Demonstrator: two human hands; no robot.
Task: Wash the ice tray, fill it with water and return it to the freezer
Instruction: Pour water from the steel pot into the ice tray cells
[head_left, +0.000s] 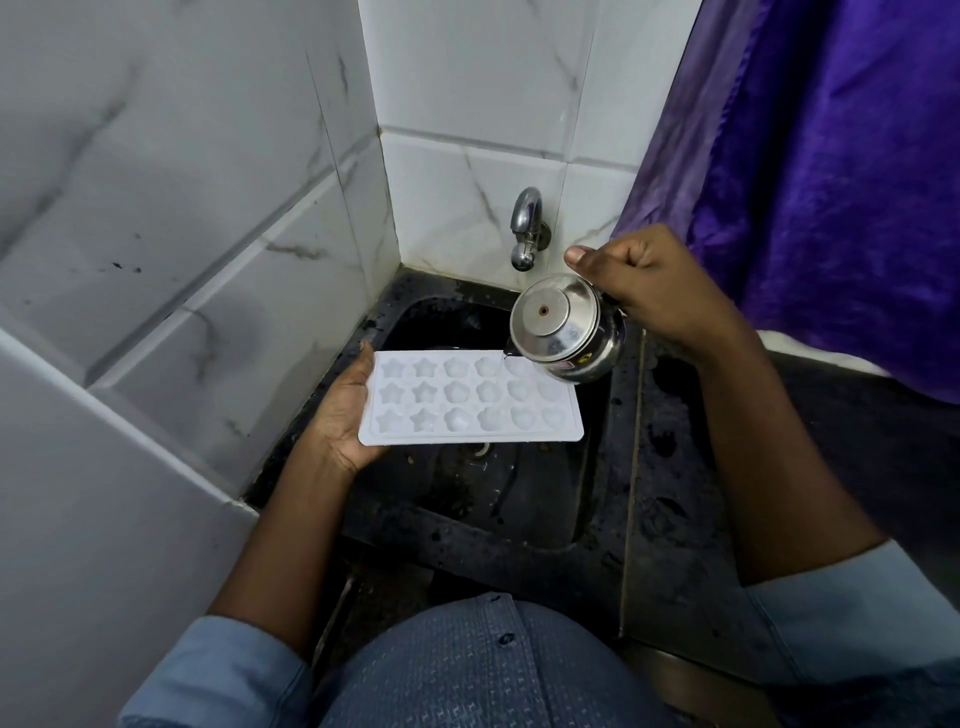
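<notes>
Two hands: white star-moulded ice tray (470, 399), tilted steel pot (567, 327).

**The wearer's clothing and arms, as placed around the sink**

A blue shirt (467, 670) with a fine woven grid pattern fills the lower middle, nearer the camera than the sink (467, 499); one dark button sits on its front placket. Both sleeves, a paler blue, are rolled above the forearms: the left sleeve (218, 670) lies left of the sink, the right sleeve (852, 608) to its right. Forearms and both hands are bare, without rings or watch.
</notes>
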